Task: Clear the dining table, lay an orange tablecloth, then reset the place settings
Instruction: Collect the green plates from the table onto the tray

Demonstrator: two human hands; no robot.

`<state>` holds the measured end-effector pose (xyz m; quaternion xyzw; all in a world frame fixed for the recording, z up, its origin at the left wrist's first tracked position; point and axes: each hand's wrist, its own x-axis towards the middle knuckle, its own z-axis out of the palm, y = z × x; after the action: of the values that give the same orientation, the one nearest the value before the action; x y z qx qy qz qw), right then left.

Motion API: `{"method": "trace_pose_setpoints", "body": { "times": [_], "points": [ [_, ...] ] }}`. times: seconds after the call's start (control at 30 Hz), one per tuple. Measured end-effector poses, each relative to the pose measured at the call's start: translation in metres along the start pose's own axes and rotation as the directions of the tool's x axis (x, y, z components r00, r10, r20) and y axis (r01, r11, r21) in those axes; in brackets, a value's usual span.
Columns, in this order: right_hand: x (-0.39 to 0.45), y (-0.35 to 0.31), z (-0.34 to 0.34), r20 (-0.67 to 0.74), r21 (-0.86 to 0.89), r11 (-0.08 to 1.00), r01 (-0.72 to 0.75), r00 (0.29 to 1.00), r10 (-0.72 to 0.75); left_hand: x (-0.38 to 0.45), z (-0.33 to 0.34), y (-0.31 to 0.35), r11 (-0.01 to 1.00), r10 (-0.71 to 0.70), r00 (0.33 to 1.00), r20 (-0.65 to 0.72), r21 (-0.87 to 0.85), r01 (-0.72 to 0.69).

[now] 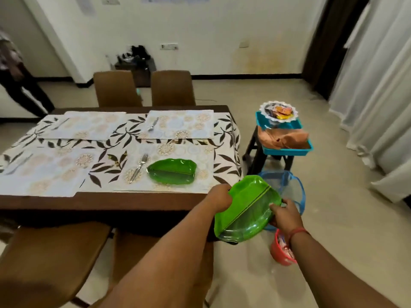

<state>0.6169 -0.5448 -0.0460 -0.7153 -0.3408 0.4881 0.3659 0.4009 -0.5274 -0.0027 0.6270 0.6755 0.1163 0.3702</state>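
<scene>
Both hands are gripping 1 green leaf plate (244,215) off the counter's (111,200) corner: left hand (220,196) curling over its far-left rim, right hand (283,215) pinching the right edge, its long axis running near-left to far-right. A 2nd green plate (172,171) is lying up-left, nearer the left hand.

A home dining room: set table (100,197), chairs (116,87), curtains (378,85).
</scene>
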Motion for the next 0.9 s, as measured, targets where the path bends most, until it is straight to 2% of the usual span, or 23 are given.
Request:
{"method": "trace_pose_setpoints", "body": {
  "times": [0.2,0.3,0.37,0.43,0.53,0.63,0.73,0.8,0.9],
  "points": [
    [0.083,-0.041,0.058,0.21,-0.158,0.984,0.085,0.976,-0.051,0.049,-0.043,-0.023,0.985,-0.162,0.985,-0.051,0.059,0.165],
    [0.119,-0.06,0.083,0.357,-0.26,0.955,0.141,0.933,-0.041,0.065,-0.069,-0.027,0.962,-0.254,0.963,-0.09,0.078,0.261],
    [0.136,-0.074,0.096,0.474,-0.337,0.917,0.215,0.88,-0.032,0.074,-0.084,-0.025,0.947,-0.296,0.949,-0.111,0.093,0.306],
    [0.151,-0.092,0.11,0.582,-0.339,0.905,0.256,0.813,-0.012,0.084,-0.097,-0.02,0.93,-0.344,0.929,-0.136,0.086,0.357],
    [0.163,-0.103,0.133,0.683,-0.342,0.856,0.387,0.729,-0.056,0.088,-0.103,-0.024,0.912,-0.381,0.913,-0.147,0.099,0.397],
    [0.167,-0.109,0.158,0.742,-0.351,0.838,0.418,0.67,-0.024,0.092,-0.109,-0.034,0.892,-0.419,0.896,-0.148,0.115,0.436],
    [0.171,-0.113,0.188,0.783,-0.32,0.827,0.462,0.621,-0.044,0.1,-0.12,-0.051,0.873,-0.442,0.872,-0.212,0.121,0.472],
    [0.173,-0.116,0.205,0.79,-0.306,0.828,0.469,0.611,-0.055,0.105,-0.124,-0.067,0.859,-0.461,0.85,-0.254,0.111,0.5],
    [0.177,-0.12,0.232,0.771,-0.335,0.823,0.458,0.635,-0.04,0.115,-0.13,-0.096,0.836,-0.51,0.799,-0.319,0.036,0.548]
  ]
}}
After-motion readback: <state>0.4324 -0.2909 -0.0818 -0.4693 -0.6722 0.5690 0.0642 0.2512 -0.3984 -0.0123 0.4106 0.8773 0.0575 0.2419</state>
